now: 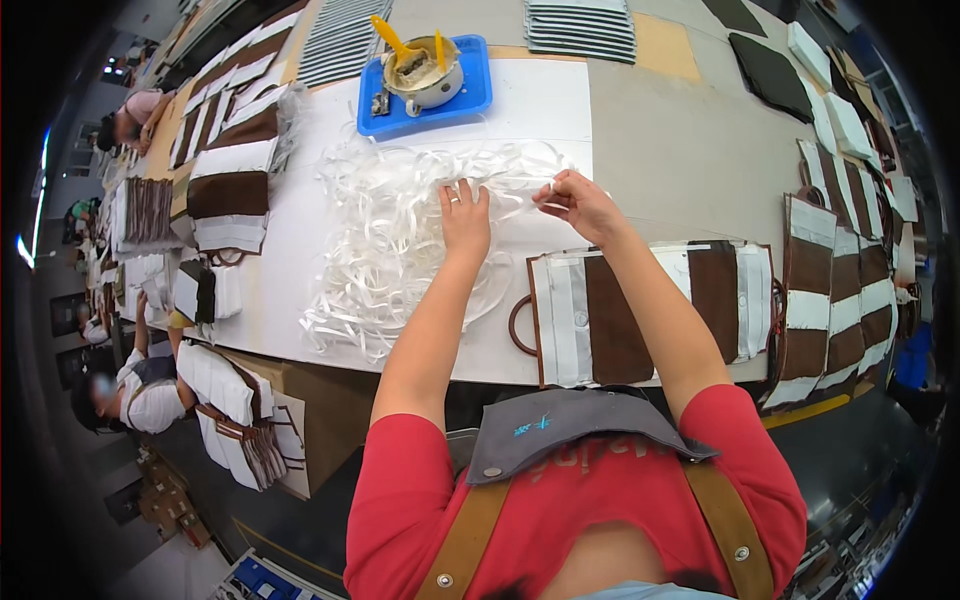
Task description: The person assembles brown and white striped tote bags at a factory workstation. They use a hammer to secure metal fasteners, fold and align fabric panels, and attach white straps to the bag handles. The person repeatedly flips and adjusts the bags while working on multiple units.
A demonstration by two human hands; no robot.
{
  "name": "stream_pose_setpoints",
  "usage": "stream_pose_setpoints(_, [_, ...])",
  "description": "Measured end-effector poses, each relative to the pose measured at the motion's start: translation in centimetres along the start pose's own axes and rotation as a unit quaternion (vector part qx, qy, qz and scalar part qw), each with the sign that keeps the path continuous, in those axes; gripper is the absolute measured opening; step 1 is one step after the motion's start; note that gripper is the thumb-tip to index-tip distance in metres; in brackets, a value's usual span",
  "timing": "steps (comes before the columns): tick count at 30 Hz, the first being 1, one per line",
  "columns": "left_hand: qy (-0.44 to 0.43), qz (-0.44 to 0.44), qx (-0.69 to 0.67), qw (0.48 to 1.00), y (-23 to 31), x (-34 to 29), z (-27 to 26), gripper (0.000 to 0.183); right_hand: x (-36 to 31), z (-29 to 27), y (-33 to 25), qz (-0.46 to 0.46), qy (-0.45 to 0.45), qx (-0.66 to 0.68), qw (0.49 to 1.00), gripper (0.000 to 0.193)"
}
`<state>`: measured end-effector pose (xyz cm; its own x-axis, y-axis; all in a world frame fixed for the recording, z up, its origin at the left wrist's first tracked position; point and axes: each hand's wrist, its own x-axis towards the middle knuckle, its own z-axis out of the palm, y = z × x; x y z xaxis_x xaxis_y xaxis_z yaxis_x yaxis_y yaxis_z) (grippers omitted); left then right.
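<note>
A large tangled heap of white ribbon (385,235) lies on the table in front of me. My left hand (466,225) rests on its right part, fingers spread and pressing down lightly. To the right, at the heap's edge, my right hand (580,205) is closed in a pinch on a strand of the ribbon. The strand runs from the heap toward those fingertips, though its end is partly hidden by them. Beneath my right forearm is a flat brown and white bag piece (620,320) with a brown loop handle at its left side.
Beyond the heap, a blue tray (478,75) holds a pot of pale paste (430,85) with a yellow-handled tool. Stacked bag pieces (230,195) lie at left, others (835,290) at right. Striped strips (580,30) lie at the far side. People work at left.
</note>
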<state>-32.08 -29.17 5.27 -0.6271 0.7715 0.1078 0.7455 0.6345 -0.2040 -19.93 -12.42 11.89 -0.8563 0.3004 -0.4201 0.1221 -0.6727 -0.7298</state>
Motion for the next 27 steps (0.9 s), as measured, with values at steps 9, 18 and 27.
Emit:
stream_pose_setpoints(9, [0.040,-0.021,-0.090,0.995,-0.8,-0.2,0.0,0.031,-1.0,0.1,-0.5,-0.045,0.102,-0.269,0.957,0.014])
stream_pose_setpoints(18, [0.051,-0.078,-0.063,0.994,-4.6,1.1,0.0,0.034,-3.6,-2.5,-4.9,-0.223,0.151,0.035,0.962,0.014])
stream_pose_setpoints(27, [-0.137,-0.155,0.134,0.969,-14.1,1.2,2.5,0.058,-15.1,-26.4,-12.2,-0.438,0.254,0.350,0.788,0.021])
